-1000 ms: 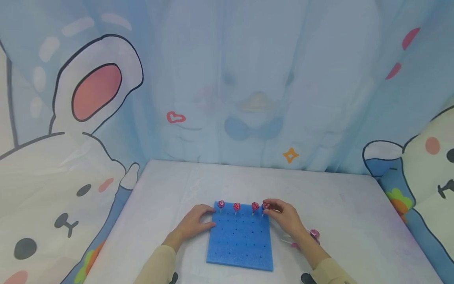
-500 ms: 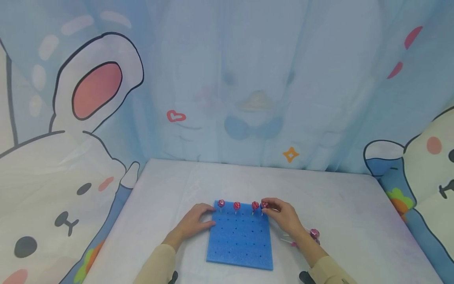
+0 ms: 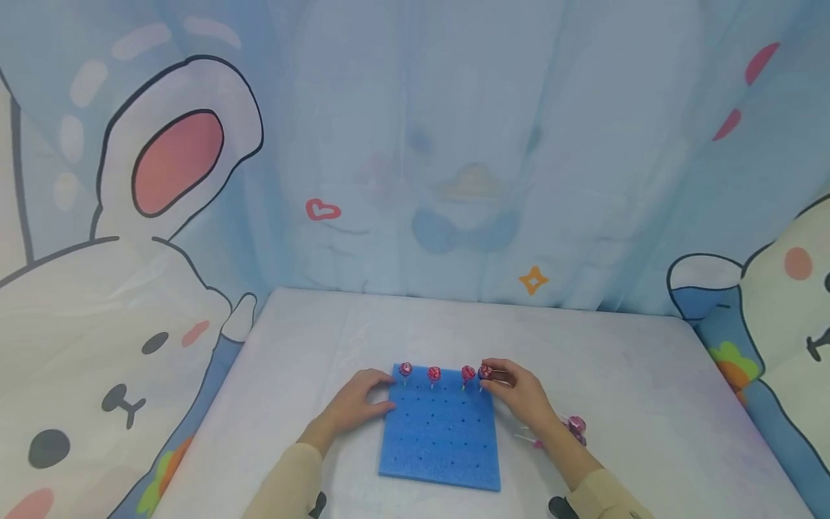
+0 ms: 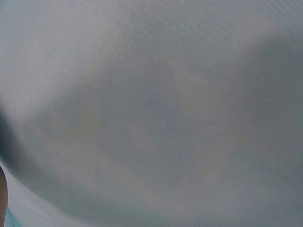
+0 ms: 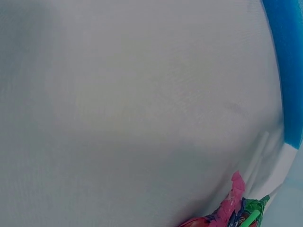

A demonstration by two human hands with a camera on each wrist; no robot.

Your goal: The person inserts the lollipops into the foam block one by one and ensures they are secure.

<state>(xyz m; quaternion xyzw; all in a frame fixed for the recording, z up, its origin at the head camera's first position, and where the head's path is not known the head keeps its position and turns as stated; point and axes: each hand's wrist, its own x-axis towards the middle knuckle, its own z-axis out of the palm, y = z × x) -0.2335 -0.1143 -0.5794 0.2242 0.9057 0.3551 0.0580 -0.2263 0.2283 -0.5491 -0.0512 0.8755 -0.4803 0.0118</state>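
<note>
A blue foam board [image 3: 441, 440] dotted with small holes lies on the table in the head view. Along its far edge stand a lollipop at the left corner [image 3: 405, 369], a red lollipop [image 3: 434, 374] and another red lollipop [image 3: 468, 373], sticks down. At the far right corner my right hand [image 3: 524, 395] pinches a lollipop [image 3: 485, 372] by its wrapped head, its stick pointing down to the board. My left hand [image 3: 355, 401] rests against the board's left edge, thumb and fingers spread apart. The left wrist view shows mostly white cloth.
Several loose wrapped lollipops [image 3: 576, 424] lie on the white tablecloth [image 3: 622, 375] right of the board, partly hidden by the right forearm. In the right wrist view their wrappers [image 5: 232, 203] show at the bottom. A cartoon-printed curtain [image 3: 467, 144] stands behind the table.
The right hand stays at the far right corner with the lollipop, shifting only slightly. The left hand keeps its place, and the whole view drifts a little.
</note>
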